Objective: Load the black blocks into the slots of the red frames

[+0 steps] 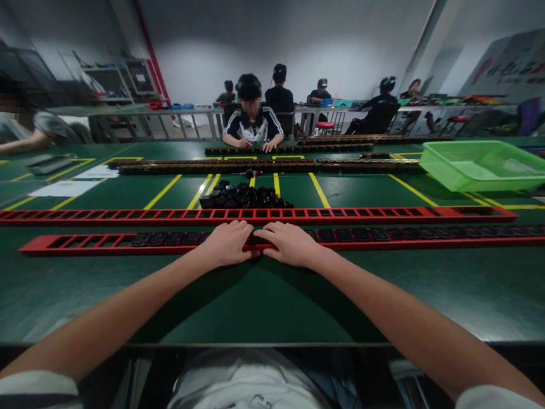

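Observation:
Two long red slotted strips lie across the green table. On the nearer strip [107, 244], which has black inserts in many of its slots, rest both my hands side by side. My left hand [227, 242] has its fingers curled down onto the strip's middle. My right hand [288, 243] presses down right next to it, fingers bent, its fingertips touching the left hand's. What sits under the fingers is hidden. The farther red strip [348, 214] has open slots. Behind it, a pile of small black parts [244, 197] is heaped just beyond my hands.
A light green plastic basket [490, 163] stands at the far right. Dark long strips [266, 164] lie further back, where a seated person [253, 123] works opposite me. Another person [7, 127] sits at far left. White sheets [66, 188] lie left. More people sit at the back benches.

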`<state>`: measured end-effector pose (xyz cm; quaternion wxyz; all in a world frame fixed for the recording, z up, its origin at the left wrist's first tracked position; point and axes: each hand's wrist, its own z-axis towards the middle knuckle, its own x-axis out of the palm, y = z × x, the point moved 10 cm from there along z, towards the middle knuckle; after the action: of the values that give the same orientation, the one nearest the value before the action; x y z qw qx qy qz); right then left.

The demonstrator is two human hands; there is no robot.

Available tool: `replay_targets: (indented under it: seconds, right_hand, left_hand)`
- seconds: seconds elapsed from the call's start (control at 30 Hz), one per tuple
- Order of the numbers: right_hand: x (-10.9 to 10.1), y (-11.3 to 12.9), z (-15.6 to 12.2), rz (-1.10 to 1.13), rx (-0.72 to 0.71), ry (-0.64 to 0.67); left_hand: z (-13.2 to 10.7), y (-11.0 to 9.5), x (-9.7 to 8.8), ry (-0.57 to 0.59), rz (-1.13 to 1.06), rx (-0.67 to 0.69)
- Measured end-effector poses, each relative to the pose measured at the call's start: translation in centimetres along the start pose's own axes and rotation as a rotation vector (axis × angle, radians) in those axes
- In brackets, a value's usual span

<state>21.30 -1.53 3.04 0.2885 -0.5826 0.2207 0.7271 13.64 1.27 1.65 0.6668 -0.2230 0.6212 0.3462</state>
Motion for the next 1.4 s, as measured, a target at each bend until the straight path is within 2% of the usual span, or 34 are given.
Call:
replay_targets:
  seconds: [0.3,0.53,0.67,0.8,0.93,1.03,1.2,1.4]
  right_hand:
    - [-0.4,-0.7,0.1,0.047,0.077,0.017]
    - [-0.3,-0.6,0.1,0.103,0.034,-0.002]
    - [-0.3,-0.5,0.1,0.107,0.009,-0.001]
    - [-0.9,-2.1,-0.4,0.057,0.075,0.075]
    - [-1.5,-4.7,-1.6,0.006,0.193,0.214]
    - [-1.7,-5.6,-2.2,0.015,0.219,0.268]
    - [-1.5,-4.9,-1.7,0.0,0.16,0.226]
    - [-0.8,-1.8,0.3,-0.029,0.086,0.077]
  left_hand:
    - [0.0,0.0,-0.3,-0.019,-0.009,-0.011]
    - [-0.2,-1.2,-1.2,-0.071,-0.065,0.057]
    - [-0.2,-1.5,-0.7,-0.059,-0.068,0.093]
    - [-0.1,-1.5,0.0,-0.035,-0.049,0.124]
    - [-0.2,-1.4,-0.1,-0.047,-0.049,0.135]
    - [-0.2,-1.4,-0.1,-0.044,-0.055,0.122]
    - [-0.1,-2.0,-0.7,-0.084,-0.024,0.118]
    - [-0.2,-2.5,-0.8,-0.094,0.032,0.116]
